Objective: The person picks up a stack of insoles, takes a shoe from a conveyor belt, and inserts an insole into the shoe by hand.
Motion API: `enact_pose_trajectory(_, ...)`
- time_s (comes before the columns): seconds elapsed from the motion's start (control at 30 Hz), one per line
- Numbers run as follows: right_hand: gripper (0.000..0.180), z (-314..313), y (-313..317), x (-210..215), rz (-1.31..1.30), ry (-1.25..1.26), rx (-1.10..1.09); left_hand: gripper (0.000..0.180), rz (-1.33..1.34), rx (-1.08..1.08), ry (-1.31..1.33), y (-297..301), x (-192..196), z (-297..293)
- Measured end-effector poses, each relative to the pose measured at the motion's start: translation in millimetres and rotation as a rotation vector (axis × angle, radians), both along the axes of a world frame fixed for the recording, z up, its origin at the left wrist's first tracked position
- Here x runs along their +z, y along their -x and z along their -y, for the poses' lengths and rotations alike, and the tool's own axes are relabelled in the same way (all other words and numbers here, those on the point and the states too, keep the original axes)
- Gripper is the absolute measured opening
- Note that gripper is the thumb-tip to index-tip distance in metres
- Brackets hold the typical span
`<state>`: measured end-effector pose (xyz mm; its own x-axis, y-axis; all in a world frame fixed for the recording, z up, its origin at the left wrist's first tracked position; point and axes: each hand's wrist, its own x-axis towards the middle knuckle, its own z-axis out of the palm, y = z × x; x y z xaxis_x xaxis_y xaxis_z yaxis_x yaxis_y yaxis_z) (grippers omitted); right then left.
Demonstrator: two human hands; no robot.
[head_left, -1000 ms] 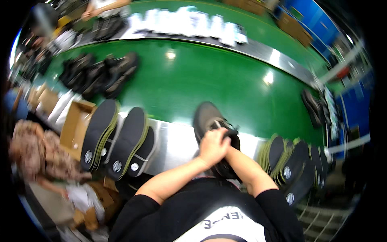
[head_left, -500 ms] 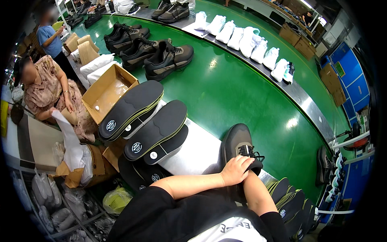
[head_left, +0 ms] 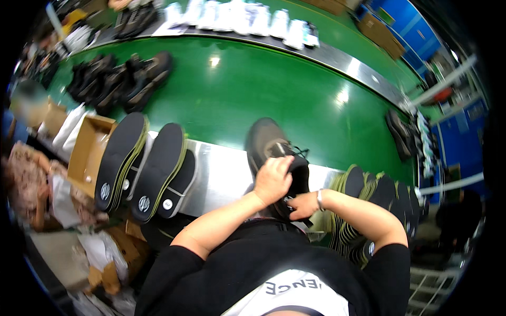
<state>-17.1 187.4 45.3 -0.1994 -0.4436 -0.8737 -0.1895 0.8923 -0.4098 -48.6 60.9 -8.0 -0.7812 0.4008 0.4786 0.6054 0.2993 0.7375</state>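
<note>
A dark brown and black lace-up shoe [head_left: 262, 138] stands in front of me, toe pointing away, at the edge of the green surface. My left hand [head_left: 273, 180] lies over its opening, fingers curled on the tongue and collar by the laces. At the heel end, my right hand [head_left: 305, 205] grips the shoe's back collar, its fingertips partly hidden in the dark opening. What is inside the shoe cannot be made out. Black insoles with yellow-green edges [head_left: 162, 163] stand in stacks to my left, and more stacked insoles [head_left: 354, 181] are close to my right forearm.
An open cardboard box [head_left: 84, 158] sits beyond the left insoles, near a seated person [head_left: 26, 174]. Several dark shoes [head_left: 150, 79] stand on the green conveyor belt [head_left: 232, 84] at far left. White-wrapped shoes [head_left: 237, 18] line the far ledge. Another dark shoe [head_left: 399, 134] is at right.
My view has swung to the right and down. My right hand, hidden behind the left before, now shows at the shoe's heel. The left hand remains over the opening.
</note>
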Motion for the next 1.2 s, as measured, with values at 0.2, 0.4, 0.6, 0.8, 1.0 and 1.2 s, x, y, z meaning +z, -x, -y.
enact_pose_trajectory(0.2, 0.045, 2, -13, -37, -0.112, -0.021, -0.093, 0.039, -0.036, -0.022, 0.05, 1, 2, -9)
enact_pose_trajectory(0.4, 0.035, 11, -19, -18, -0.222, 0.044, -0.04, 0.038, -0.052, -0.009, 0.089, 2, -3, -5)
enact_pose_trajectory(0.6, 0.039, 17, -33, -11, -0.318, -0.08, -0.158, 0.036, -0.071, -0.034, 0.103, 3, -7, -5)
enact_pose_trajectory(0.8, 0.033, 12, -26, -29, -0.214, -0.038, -0.267, 0.054, -0.078, 0.011, 0.196, -15, 3, -5)
enact_pose_trajectory(1.0, 0.028, 16, -29, -27, -0.303, -0.051, -0.239, 0.056, -0.02, -0.035, 0.172, -12, -6, 0)
enact_pose_trajectory(1.2, 0.033, 37, -52, 5, -0.841, 0.055, -0.544, 0.035, 0.209, 0.019, -0.123, 21, -4, 2)
